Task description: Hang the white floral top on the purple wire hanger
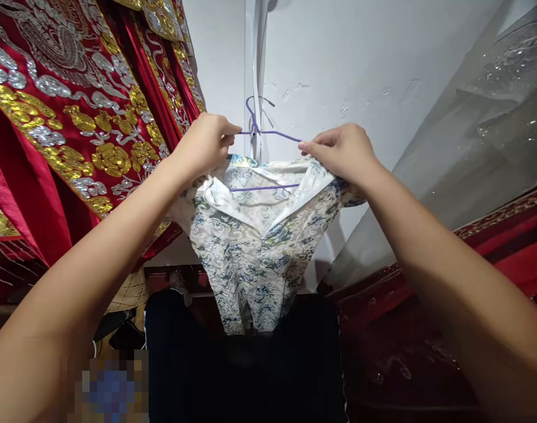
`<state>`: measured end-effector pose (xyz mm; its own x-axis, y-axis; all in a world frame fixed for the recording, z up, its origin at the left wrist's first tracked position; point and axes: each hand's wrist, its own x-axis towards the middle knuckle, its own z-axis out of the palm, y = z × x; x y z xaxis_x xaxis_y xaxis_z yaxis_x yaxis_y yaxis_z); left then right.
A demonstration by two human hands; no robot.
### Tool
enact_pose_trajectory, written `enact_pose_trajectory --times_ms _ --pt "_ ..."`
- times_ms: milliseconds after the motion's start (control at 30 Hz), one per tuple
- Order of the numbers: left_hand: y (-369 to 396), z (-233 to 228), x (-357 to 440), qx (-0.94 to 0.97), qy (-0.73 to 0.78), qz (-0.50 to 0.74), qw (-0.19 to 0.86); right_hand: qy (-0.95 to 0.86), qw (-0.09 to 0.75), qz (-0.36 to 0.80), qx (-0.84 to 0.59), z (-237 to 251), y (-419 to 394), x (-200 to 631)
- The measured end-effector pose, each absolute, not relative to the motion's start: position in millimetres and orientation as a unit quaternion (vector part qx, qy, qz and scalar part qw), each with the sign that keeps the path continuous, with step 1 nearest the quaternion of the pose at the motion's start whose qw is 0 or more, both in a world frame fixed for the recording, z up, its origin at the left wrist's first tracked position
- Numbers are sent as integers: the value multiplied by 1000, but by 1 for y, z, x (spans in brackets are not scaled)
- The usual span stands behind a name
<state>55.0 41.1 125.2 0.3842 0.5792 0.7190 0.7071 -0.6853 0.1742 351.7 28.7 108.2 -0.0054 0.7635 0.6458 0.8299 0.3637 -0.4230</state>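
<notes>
A purple clothes hanger (278,134) spans between my hands, its lower bar showing inside the neckline of a short-sleeved garment (255,264). The garment has a swirling blue, yellow and white pattern, with a pale open collar in a V. My left hand (209,141) is closed in a pinch on the hanger's left arm, above the garment's left shoulder. On the other side, my right hand (345,150) pinches the hanger's right arm, close against the collar and shoulder. The hanger's hook overlaps a white pole; whether it hangs on anything I cannot tell.
Red costumes with gold and silver embroidery (114,158) hang at the left. Behind the garment are a white wall (339,64) and a white vertical pole (256,59). Clear plastic sheeting (484,117) covers the right side, above dark red fabric (392,341).
</notes>
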Motion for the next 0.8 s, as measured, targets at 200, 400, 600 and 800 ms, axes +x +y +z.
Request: enact_pose_trajectory --times_ms 200,400,600,800 --pt "9 75 49 -865 -348 -337 128 -718 408 -31 -564 59 -7 356" --pt "13 38 44 -862 -332 -368 107 -714 409 -24 -567 30 -21 354" --pt "11 34 37 -842 -368 -374 122 -714 444 -23 -541 15 -4 353" --pt "11 -40 20 -727 -447 -505 130 -657 547 -135 -501 -36 1 354"
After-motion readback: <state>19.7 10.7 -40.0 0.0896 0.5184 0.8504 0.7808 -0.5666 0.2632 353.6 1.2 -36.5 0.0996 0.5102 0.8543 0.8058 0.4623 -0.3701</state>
